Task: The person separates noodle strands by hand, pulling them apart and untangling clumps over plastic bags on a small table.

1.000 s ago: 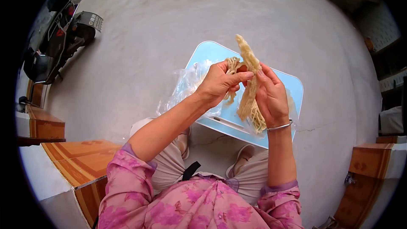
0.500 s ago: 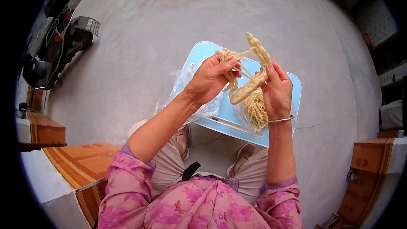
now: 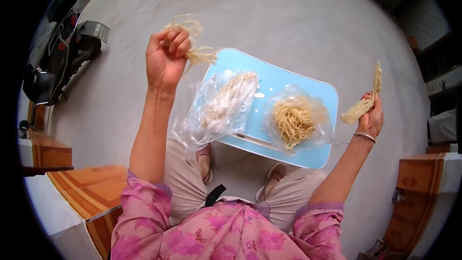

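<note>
My left hand [image 3: 166, 58] is raised beyond the upper left of the blue table [image 3: 317, 156], its fingers closed round a bundle of pale noodle-like strands [image 3: 199, 55] that spread out, blurred. Out to the right of the table, my right hand [image 3: 370, 118] pinches a thick, bent pale strip [image 3: 358, 110], one end pointing up. A clear plastic bag [image 3: 224, 108] with pale strands in it lies on the table's left part. On the right part, a heap of yellowish strands [image 3: 293, 121] rests on another clear bag [image 3: 320, 115].
A parked scooter [image 3: 62, 53] stands at the far left on the grey floor [image 3: 288, 24]. Orange-brown tiled blocks are at the lower left [image 3: 91, 188] and the right [image 3: 416, 188]. Small white bits [image 3: 260, 95] lie between the bags.
My hands have moved far apart, the left up and left, the right outward. The strands and the strip, joined by thin strands half a second ago, are now separate. Both bags show more fully.
</note>
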The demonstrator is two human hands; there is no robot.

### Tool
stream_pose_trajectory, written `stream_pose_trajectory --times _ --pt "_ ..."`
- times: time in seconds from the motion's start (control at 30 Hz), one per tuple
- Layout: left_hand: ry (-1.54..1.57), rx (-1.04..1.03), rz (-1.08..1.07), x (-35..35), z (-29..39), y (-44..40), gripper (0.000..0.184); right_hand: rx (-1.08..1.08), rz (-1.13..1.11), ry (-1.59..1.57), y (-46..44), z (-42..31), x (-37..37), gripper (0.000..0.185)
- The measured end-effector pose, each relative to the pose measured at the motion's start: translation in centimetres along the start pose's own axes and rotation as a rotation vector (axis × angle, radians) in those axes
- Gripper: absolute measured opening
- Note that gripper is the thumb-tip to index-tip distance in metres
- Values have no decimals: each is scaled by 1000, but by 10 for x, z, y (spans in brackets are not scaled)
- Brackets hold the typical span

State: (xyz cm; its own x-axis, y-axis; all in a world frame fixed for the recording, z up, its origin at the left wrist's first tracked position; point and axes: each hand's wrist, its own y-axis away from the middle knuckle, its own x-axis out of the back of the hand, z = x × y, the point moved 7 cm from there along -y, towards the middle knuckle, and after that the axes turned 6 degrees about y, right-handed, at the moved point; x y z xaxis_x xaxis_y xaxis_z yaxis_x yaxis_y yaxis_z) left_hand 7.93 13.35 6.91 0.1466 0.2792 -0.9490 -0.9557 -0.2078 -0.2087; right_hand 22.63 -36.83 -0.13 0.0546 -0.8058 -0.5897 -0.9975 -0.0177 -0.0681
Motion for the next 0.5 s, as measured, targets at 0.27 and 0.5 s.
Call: stream_pose_trajectory --times 0.27,0.5 --pt "-340 318 158 19 -111 27 24 -320 -187 -71 70 90 -175 26" --pt "-745 427 253 23 -143 43 21 -508 -305 -37 107 125 -214 33"
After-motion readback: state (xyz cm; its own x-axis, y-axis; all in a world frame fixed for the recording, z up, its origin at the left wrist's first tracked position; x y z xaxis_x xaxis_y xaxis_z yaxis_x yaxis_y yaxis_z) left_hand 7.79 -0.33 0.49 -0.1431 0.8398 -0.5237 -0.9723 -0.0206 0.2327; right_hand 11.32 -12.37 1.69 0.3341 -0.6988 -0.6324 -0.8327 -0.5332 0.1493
